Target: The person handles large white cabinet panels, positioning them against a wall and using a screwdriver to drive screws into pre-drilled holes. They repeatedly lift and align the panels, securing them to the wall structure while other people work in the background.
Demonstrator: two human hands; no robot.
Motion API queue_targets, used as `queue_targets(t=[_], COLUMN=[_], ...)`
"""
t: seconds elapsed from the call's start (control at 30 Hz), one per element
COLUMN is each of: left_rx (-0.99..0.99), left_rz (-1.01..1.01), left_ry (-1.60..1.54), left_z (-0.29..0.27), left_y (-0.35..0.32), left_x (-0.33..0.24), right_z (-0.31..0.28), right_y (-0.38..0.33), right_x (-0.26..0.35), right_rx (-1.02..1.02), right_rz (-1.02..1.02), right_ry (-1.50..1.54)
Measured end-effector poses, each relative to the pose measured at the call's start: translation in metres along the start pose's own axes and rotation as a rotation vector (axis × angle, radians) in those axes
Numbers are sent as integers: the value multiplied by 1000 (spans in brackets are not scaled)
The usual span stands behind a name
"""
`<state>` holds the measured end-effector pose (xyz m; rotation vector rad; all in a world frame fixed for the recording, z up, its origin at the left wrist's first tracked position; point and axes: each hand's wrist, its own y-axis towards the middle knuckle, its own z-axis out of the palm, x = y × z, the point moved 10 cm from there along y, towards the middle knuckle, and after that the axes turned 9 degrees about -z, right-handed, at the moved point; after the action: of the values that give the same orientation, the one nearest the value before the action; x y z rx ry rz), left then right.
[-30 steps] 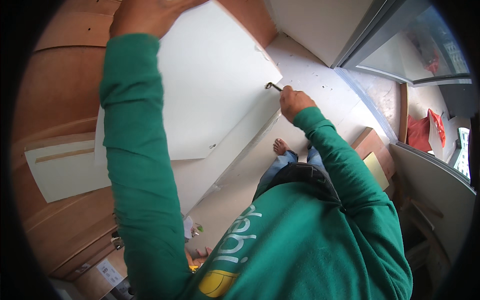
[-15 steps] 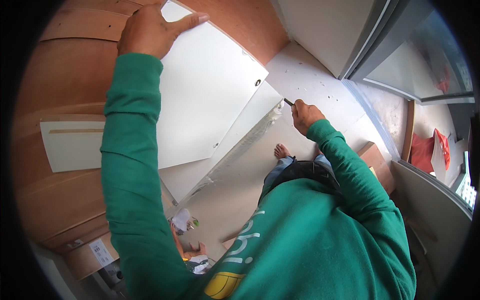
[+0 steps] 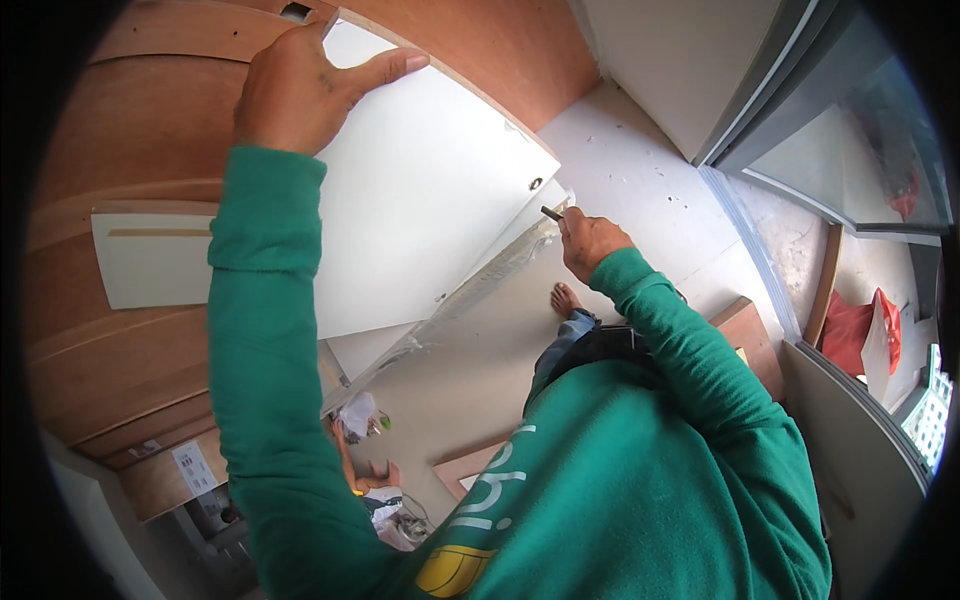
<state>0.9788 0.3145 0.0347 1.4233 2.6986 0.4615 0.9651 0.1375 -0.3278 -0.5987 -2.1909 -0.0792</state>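
Observation:
My left hand (image 3: 305, 90) is closed over the upper edge of a white board (image 3: 420, 190), its thumb lying along that edge. A small round dark-rimmed fitting (image 3: 536, 184) sits near the board's right corner, and another small one (image 3: 440, 297) is by its lower edge. Under this board lies a second white panel (image 3: 372, 345), with clear plastic wrap (image 3: 480, 275) along its near edge. Near the right corner my right hand (image 3: 590, 245) is closed round a short, dark, slim tool (image 3: 550, 213); its exact kind is hard to make out.
Brown wooden panels (image 3: 150, 150) fill the left side, with a smaller white board (image 3: 155, 260) on them. Another person's foot (image 3: 385, 475) shows at the lower left. A grey-framed glass door (image 3: 850, 150) and a red bag (image 3: 850, 325) are at the right.
My right hand has moved left with the dark tool, closer to the board's right corner. The upper board now covers more of the lower panel. My left hand keeps its grip.

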Motion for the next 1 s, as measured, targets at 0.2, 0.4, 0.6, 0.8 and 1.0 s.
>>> queue_targets(t=[0.2, 0.4, 0.6, 0.8, 1.0], left_rx=[31, 152, 37, 47, 53], left_rz=[58, 22, 39, 85, 87], left_ry=[-9, -186, -106, -166, -187], left_z=[0, 5, 1, -3, 0], left_y=[-13, -16, -24, -45, -57], left_x=[8, 9, 11, 15, 15], right_z=[6, 28, 35, 47, 74], right_y=[9, 16, 11, 12, 36], right_x=[10, 9, 6, 10, 5], right_rx=[42, -59, -157, -55, 90], right_rz=[107, 100, 199, 370, 241], right_ry=[-43, -110, -112, 76, 92])
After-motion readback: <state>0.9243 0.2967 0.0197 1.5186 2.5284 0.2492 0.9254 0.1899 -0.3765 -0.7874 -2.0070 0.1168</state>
